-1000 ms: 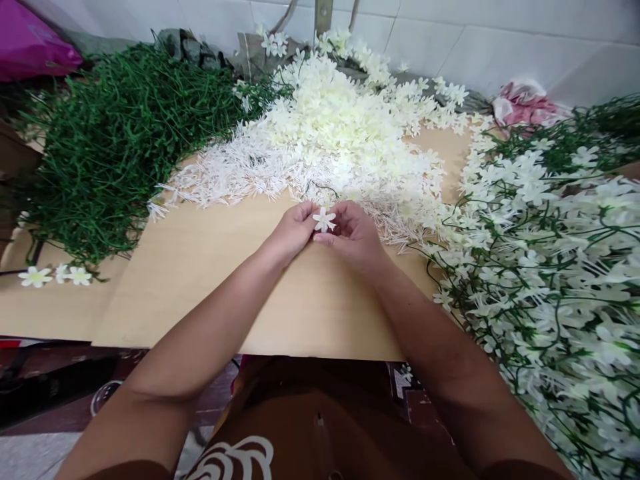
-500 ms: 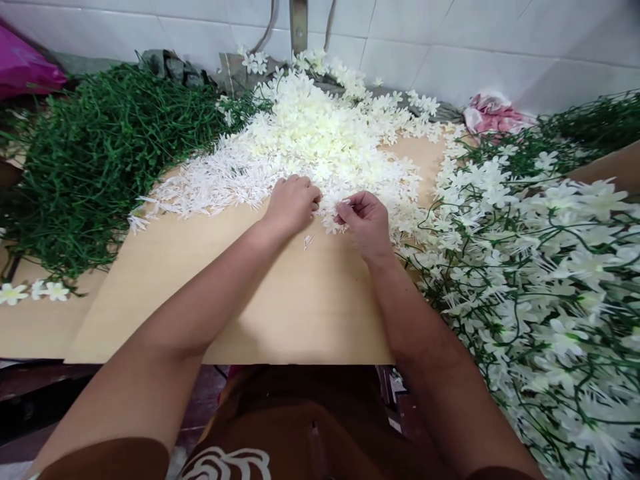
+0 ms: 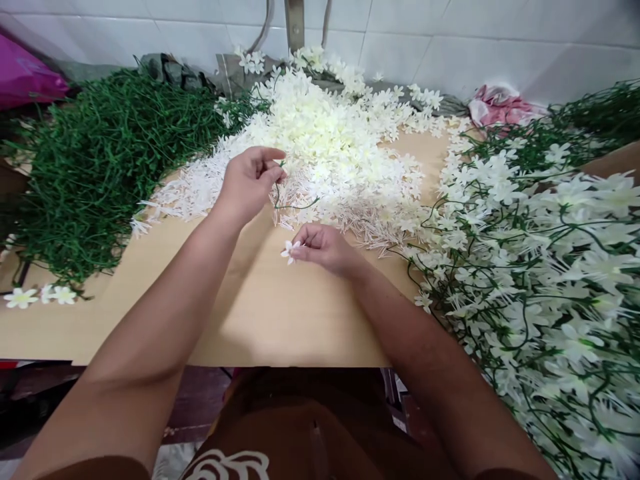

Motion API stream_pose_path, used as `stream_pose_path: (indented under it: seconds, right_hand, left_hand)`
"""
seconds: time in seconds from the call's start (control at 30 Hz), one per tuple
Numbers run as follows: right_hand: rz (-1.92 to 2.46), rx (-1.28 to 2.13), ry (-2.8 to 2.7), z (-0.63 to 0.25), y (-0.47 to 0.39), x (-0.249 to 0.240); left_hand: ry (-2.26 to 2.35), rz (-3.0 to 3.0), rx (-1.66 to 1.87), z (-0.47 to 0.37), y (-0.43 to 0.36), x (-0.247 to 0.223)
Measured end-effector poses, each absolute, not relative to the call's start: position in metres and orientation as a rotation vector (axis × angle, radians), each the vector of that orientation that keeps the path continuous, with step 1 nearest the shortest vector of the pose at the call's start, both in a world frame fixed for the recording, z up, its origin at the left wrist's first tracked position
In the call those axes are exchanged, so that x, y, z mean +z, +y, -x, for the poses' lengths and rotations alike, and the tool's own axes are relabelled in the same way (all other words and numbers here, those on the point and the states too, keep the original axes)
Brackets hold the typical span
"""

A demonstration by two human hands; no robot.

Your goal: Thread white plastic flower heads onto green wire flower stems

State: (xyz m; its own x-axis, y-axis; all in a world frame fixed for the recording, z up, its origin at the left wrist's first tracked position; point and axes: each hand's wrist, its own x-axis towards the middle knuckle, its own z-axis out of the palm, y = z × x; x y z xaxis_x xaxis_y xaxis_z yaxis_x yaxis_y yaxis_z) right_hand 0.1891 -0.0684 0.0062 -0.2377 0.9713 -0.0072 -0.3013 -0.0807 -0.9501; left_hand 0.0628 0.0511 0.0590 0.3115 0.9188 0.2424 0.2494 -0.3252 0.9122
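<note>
Pinched in my left hand is a thin green artificial stem, its branches hanging below the fingertips. My right hand is lower and closer to me, holding a small white artificial flower between thumb and fingers. The flower is held above the bare board, apart from the stem. Behind both hands spreads a heap of loose white flower heads. Many thin white stamen-like pieces lie along the heap's near edge.
A large pile of green stems fills the left. Finished-looking white flowers on green stems are heaped along the right. A pink and white cloth lies against the tiled wall, and a magenta bag is at far left.
My left hand has moved left and up from the heap and now holds a green stem. My right hand has come down and left, nearer me, with a white flower in its fingers.
</note>
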Motion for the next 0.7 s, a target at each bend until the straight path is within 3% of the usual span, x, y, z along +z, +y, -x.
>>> stream_pose_path:
  seconds: [0.23,0.7]
  right_hand:
    - [0.996,1.268,-0.867,-0.203,-0.064,0.000]
    - [1.077,1.428,-0.912,-0.197,-0.068,0.004]
  left_hand:
    - [1.105,-1.490,0.744,-0.029,-0.007,0.043]
    - [0.957,-1.506,0.529,-0.029,-0.018,0.027]
